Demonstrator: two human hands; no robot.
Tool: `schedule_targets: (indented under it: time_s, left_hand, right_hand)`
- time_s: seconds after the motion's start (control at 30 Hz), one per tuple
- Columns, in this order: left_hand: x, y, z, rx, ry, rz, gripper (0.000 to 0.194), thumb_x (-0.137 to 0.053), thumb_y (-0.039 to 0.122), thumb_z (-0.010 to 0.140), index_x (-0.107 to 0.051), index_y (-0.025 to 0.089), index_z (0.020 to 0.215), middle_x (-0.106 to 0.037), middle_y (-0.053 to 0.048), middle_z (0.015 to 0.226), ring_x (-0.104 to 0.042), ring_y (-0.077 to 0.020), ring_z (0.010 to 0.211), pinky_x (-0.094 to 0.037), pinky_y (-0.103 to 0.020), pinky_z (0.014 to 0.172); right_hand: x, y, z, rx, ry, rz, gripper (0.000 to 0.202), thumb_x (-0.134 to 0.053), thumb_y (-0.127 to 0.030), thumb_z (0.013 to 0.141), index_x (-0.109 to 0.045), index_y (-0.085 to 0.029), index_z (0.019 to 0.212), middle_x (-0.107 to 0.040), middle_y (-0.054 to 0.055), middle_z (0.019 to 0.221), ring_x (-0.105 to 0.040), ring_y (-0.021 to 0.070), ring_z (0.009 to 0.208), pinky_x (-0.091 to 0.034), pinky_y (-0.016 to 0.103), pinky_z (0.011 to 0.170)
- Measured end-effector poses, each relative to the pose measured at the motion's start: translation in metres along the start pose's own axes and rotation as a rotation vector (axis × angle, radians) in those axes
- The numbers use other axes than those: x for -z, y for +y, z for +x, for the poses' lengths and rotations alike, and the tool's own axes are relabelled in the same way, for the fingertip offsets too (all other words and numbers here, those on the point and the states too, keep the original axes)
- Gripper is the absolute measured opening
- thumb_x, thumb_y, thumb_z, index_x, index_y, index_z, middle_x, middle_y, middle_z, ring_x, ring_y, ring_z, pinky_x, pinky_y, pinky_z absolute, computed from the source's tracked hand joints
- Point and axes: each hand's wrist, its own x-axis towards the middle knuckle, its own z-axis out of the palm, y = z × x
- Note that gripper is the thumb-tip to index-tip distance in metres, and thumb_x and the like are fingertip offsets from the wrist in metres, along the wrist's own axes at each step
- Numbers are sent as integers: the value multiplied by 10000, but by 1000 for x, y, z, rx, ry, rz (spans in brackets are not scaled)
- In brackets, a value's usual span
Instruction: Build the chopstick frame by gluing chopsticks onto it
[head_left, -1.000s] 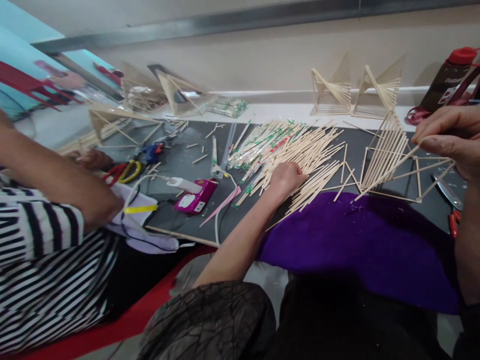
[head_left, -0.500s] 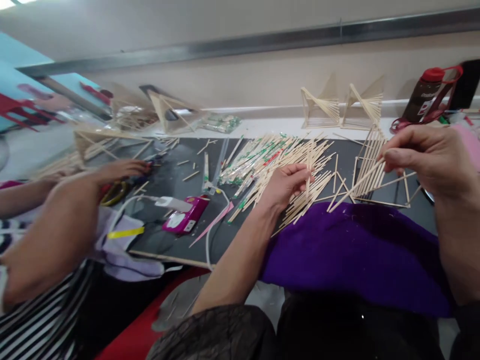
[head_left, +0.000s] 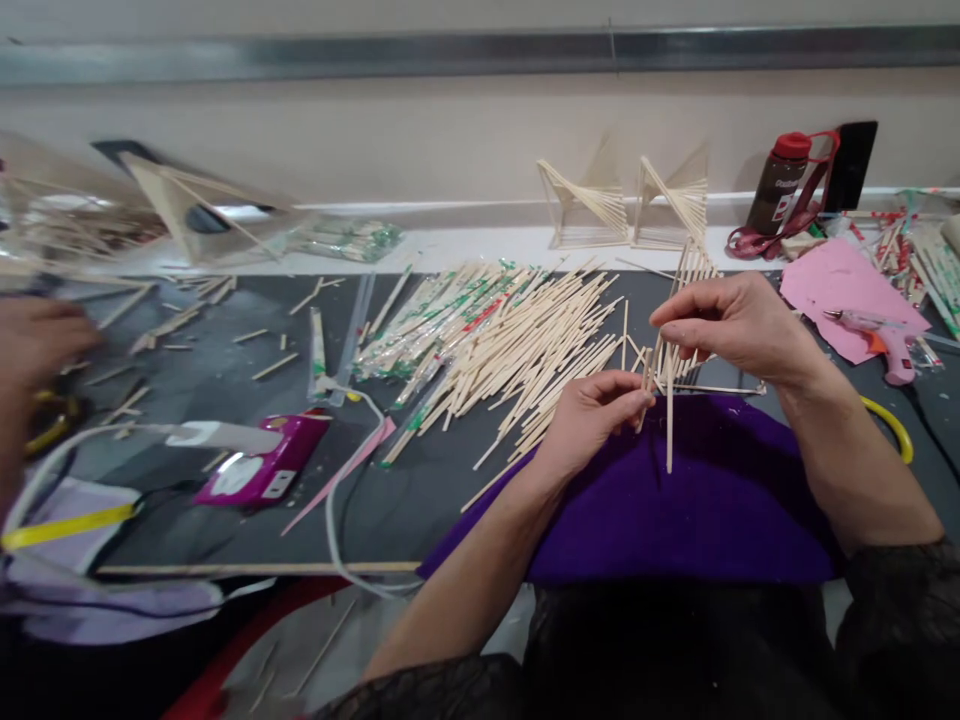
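Observation:
My left hand [head_left: 600, 415] is closed, thumb against fingers, on wooden chopsticks [head_left: 646, 375] that stand nearly upright. Close beside it, my right hand [head_left: 731, 320] pinches another chopstick [head_left: 670, 430], which hangs down over a purple cloth [head_left: 720, 500]. Behind my right hand is a partly built chopstick frame [head_left: 694, 265] with a row of slanted sticks; my fingers hide much of it. To the left lies a big pile of loose chopsticks [head_left: 525, 350], and next to it are chopsticks in clear wrappers with green print [head_left: 427, 320].
Two finished twisted stick frames [head_left: 589, 200] stand against the wall. A bottle with a red lid [head_left: 780, 185], pink paper [head_left: 832, 290] and a glue gun [head_left: 885, 335] are at right. Left are a purple box [head_left: 262, 465], a white cable [head_left: 334, 500] and a co-worker's hand [head_left: 41, 340].
The view has turned to the right. My right hand has come in toward my left, and its chopstick has swung from slanted to nearly upright. Both hands keep hold of their chopsticks.

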Motion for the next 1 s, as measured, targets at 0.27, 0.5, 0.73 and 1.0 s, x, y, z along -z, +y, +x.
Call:
schedule_targets:
  time_s: [0.27,0.5,0.73,1.0]
  left_hand:
    - [2,-7,-8,-11,-15,21,120,-725,328,725,-754,216,755,-657,4,591,-497,-93,478,-369,-235,459]
    - [40,3,5,-174,276,219,141,-709,320,721,-758,211,796,-691,-8,665,-566,-117,541,-401,-233,484]
    - [73,-15,29,-301,479,665,132,-724,240,715,-747,235,845,-695,-9,841,-553,-133,626,-448,-261,649]
    - [29,5,-12,-192,-126,290,139,-715,315,765,-791,262,868,-688,-17,798,-571,-144,645,-436,-257,571]
  right_hand:
    - [-3,-9,-2,105,-140,-147,100,-645,-209,753,-696,-197,668,-634,-21,587,-542,96,534,-425,261,536]
    - [-6,-14,-6,116,-178,-351,124,-660,-281,818,-723,-233,723,-655,1,639,-581,144,615,-427,294,575]
    - [-13,-11,-5,219,-248,-448,125,-624,-221,824,-711,-210,735,-661,11,696,-594,142,695,-402,278,629]
    - [-21,-10,-4,224,-340,-497,134,-598,-187,816,-716,-198,754,-646,0,674,-539,119,626,-382,278,609]
